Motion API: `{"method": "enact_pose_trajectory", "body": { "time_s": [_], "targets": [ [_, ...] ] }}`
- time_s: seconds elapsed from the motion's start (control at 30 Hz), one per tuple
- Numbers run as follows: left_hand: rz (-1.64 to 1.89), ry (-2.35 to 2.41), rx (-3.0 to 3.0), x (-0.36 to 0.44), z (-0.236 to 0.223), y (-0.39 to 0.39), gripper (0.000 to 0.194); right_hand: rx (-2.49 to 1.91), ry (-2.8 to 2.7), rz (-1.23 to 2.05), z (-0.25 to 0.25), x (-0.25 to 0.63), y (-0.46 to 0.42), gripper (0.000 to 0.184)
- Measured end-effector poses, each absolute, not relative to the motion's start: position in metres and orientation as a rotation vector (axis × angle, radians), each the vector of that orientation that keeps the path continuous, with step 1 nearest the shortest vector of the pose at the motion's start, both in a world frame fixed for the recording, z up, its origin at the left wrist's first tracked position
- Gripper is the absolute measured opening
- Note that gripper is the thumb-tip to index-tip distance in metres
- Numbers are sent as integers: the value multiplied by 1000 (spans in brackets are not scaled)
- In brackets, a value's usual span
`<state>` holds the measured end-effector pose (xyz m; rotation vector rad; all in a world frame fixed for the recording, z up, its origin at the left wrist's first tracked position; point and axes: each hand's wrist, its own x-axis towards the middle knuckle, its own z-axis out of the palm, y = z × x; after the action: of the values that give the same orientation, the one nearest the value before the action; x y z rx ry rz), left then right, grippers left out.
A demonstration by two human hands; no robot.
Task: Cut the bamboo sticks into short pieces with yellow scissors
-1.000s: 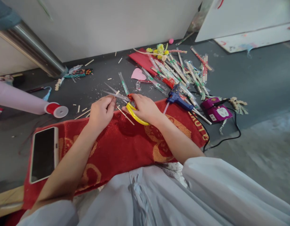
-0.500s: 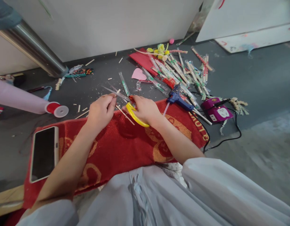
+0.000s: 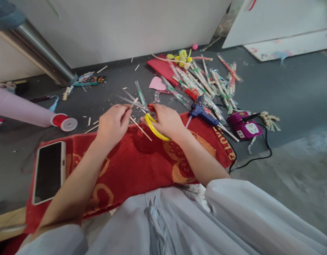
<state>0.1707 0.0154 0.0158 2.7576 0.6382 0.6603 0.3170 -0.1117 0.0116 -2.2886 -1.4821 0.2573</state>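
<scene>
I have the right hand (image 3: pixel 167 122) clamped on yellow scissors (image 3: pixel 154 130), the left hand (image 3: pixel 114 123) pinching a pale stick (image 3: pixel 135 101) just to its right, at the blades (image 3: pixel 142 106); gripped so close, a slip could nick it.

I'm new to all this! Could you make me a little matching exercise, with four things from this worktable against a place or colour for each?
Things:
1. Scissors
2. Glue gun
3. Dark-screened device
4. Paper heart

Places and colours:
A. On the left end of the red towel
B. Pink all over
C. In the grip of the right hand
D. Mostly blue

Right pairs: 1-C, 2-D, 3-A, 4-B.
</scene>
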Motion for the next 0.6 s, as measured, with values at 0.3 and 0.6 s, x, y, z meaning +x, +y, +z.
{"method": "enact_pose_trajectory", "body": {
  "time_s": [0.3, 0.6],
  "targets": [
    [578, 703, 2598, 173, 15, 10, 26, -2253, -1598, 244, 10, 315, -118, 70],
    [536, 902, 2503, 171, 17, 23, 23, -2362, -1488, 207, 4, 320, -116, 76]
  ]
}}
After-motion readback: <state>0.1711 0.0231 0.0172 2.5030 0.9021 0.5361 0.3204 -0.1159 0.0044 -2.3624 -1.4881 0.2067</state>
